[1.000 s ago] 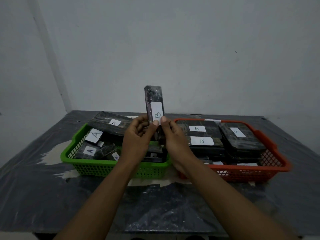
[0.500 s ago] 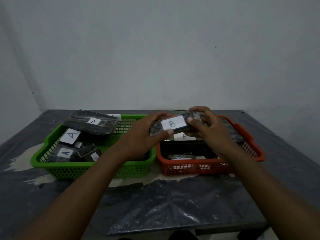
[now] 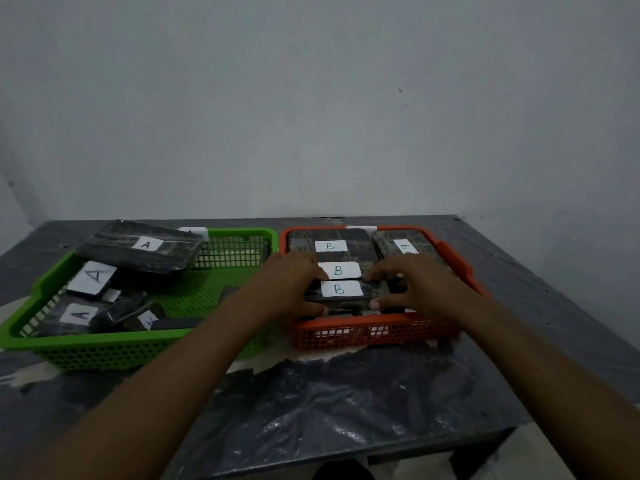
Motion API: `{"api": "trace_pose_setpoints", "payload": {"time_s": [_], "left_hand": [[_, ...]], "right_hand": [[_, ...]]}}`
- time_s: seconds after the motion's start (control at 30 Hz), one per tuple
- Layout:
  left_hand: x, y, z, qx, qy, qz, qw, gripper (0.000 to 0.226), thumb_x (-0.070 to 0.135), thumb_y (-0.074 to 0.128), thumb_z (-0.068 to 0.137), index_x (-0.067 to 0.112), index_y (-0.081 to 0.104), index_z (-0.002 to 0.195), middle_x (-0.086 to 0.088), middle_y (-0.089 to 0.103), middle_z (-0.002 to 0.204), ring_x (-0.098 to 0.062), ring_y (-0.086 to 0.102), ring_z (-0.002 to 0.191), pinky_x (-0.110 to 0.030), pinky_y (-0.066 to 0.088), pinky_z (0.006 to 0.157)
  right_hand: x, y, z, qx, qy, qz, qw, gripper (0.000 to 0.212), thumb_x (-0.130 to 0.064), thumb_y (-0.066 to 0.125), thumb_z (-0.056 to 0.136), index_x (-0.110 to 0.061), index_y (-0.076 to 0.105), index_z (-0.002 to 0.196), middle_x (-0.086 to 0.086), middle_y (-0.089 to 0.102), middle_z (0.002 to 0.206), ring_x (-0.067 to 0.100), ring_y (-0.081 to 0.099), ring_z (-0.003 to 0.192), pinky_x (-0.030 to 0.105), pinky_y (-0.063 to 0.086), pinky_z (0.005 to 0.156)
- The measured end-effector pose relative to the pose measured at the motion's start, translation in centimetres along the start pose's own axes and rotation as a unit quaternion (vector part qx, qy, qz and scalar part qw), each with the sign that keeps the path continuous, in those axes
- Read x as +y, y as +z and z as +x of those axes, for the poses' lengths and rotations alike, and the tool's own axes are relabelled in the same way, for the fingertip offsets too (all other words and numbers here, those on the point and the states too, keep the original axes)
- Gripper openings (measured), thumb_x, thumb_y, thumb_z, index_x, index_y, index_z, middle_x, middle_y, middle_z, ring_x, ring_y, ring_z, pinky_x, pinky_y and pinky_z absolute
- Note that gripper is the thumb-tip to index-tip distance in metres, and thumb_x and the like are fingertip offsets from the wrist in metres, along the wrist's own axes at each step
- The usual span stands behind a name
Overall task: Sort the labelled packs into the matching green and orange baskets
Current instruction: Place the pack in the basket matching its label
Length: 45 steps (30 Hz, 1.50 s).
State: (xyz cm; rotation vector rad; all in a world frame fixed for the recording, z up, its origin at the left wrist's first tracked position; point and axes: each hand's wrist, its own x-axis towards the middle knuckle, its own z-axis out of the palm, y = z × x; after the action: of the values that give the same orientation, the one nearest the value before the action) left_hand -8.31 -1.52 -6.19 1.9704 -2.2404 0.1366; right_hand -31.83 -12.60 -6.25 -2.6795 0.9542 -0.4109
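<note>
Both left hand (image 3: 288, 284) and right hand (image 3: 419, 286) grip one B pack (image 3: 341, 289) (seemingly inside the orange basket (image 3: 375, 321)).

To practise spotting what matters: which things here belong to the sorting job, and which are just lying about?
Job: green basket, orange basket, A packs, B packs, held B pack, left hand, right hand.
Lying about: sheet-covered table, wall.

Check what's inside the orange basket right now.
Orange basket holds dark wrapped packs, four B labels showing. Left hand and right hand grip the front B pack. Whatever lies underneath is mostly covered.
</note>
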Motion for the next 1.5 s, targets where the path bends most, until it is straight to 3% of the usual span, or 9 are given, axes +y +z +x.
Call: {"api": "trace_pose_setpoints", "payload": {"time_s": [0.27, 0.4, 0.7, 0.87, 0.97, 1.03, 1.13, 1.37, 1.5], "left_hand": [[0.5, -0.2, 0.7, -0.049, -0.021, 0.08, 0.995, 0.041, 0.044, 0.077, 0.081, 0.033, 0.068, 0.119, 0.006, 0.07, 0.117, -0.015, 0.063, 0.109, -0.041, 0.044, 0.104], [0.6, -0.2, 1.0, -0.054, -0.035, 0.092, 0.994, 0.036, 0.04, 0.076, 0.083, 0.031, 0.069, 0.118, 0.004, 0.07, 0.117, -0.016, 0.063, 0.11, -0.043, 0.043, 0.106], [0.5, 0.0, 0.7, -0.069, -0.054, 0.098, 0.991, 0.037, 0.036, 0.078, 0.082, 0.028, 0.066, 0.116, 0.002, 0.067, 0.12, -0.019, 0.059, 0.117, -0.05, 0.031, 0.111], [-0.3, 0.0, -0.6, -0.027, -0.033, 0.048, 0.998, 0.03, 0.04, 0.074, 0.085, 0.028, 0.069, 0.111, 0.005, 0.071, 0.113, -0.016, 0.063, 0.108, -0.044, 0.037, 0.109], [-1.3, -0.1, -2.3, 0.037, -0.007, -0.062, 0.997, 0.025, 0.038, 0.074, 0.085, 0.026, 0.072, 0.106, 0.007, 0.074, 0.103, -0.009, 0.066, 0.092, -0.033, 0.051, 0.091], [-2.2, -0.1, -3.8, 0.091, 0.001, -0.13, 0.987, 0.02, 0.036, 0.075, 0.084, 0.024, 0.074, 0.101, 0.007, 0.073, 0.097, -0.008, 0.064, 0.084, -0.027, 0.052, 0.077], [-4.1, 0.3, -6.5, 0.162, -0.017, -0.166, 0.973, 0.018, 0.037, 0.072, 0.087, 0.022, 0.072, 0.097, 0.008, 0.069, 0.094, -0.009, 0.063, 0.086, -0.033, 0.052, 0.076], [-8.8, 0.8, -13.5, 0.251, -0.1, -0.061, 0.961, 0.017, 0.044, 0.062, 0.092, 0.032, 0.058, 0.081, 0.021, 0.05, 0.08, -0.004, 0.046, 0.077, -0.031, 0.038, 0.064], [-11.1, 0.9, -15.3, 0.227, -0.153, -0.037, 0.961, 0.029, 0.047, 0.056, 0.092, 0.028, 0.051, 0.07, 0.013, 0.047, 0.069, -0.01, 0.045, 0.068, -0.032, 0.033, 0.063]], "right_hand": [[0.3, 1.7, 1.3, 0.01, -0.014, -0.068, 0.998, 0.043, -0.044, 0.087, 0.072, -0.03, 0.075, 0.111, -0.014, 0.069, 0.095, -0.004, 0.057, 0.075, 0.007, 0.037, 0.061], [0.1, 2.0, 1.1, 0.029, -0.008, -0.039, 0.999, 0.031, -0.042, 0.087, 0.073, -0.028, 0.074, 0.097, -0.022, 0.058, 0.079, -0.006, 0.057, 0.072, 0.007, 0.038, 0.06], [0.1, 2.5, 1.1, 0.026, 0.008, 0.038, 0.999, 0.035, -0.042, 0.092, 0.064, -0.029, 0.066, 0.083, -0.011, 0.067, 0.082, 0.0, 0.062, 0.074, 0.007, 0.048, 0.06], [0.2, 2.6, 1.2, 0.046, 0.019, 0.062, 0.997, 0.042, -0.055, 0.09, 0.061, -0.028, 0.064, 0.08, -0.01, 0.066, 0.079, -0.002, 0.06, 0.077, 0.007, 0.045, 0.059], [-1.3, 3.0, 1.6, 0.087, 0.004, 0.078, 0.993, 0.039, -0.06, 0.083, 0.068, -0.028, 0.062, 0.076, -0.011, 0.064, 0.072, -0.002, 0.059, 0.072, 0.008, 0.044, 0.058], [-3.2, 3.6, 2.2, 0.106, -0.025, 0.112, 0.988, 0.034, -0.057, 0.08, 0.075, -0.028, 0.062, 0.075, -0.011, 0.065, 0.072, 0.003, 0.061, 0.069, 0.013, 0.048, 0.058], [-6.6, 4.8, 3.6, 0.114, -0.074, 0.151, 0.979, 0.026, -0.047, 0.078, 0.082, -0.027, 0.062, 0.076, -0.011, 0.066, 0.077, 0.008, 0.063, 0.074, 0.02, 0.051, 0.063], [-14.3, 7.3, 9.2, 0.093, -0.164, 0.156, 0.97, 0.019, -0.034, 0.079, 0.085, -0.021, 0.065, 0.084, -0.011, 0.065, 0.08, -0.001, 0.058, 0.071, 0.007, 0.04, 0.061], [-17.7, 9.4, 13.0, 0.04, -0.143, 0.161, 0.976, 0.028, -0.035, 0.079, 0.086, -0.014, 0.067, 0.101, -0.002, 0.068, 0.101, 0.011, 0.062, 0.089, 0.02, 0.048, 0.074]]}}
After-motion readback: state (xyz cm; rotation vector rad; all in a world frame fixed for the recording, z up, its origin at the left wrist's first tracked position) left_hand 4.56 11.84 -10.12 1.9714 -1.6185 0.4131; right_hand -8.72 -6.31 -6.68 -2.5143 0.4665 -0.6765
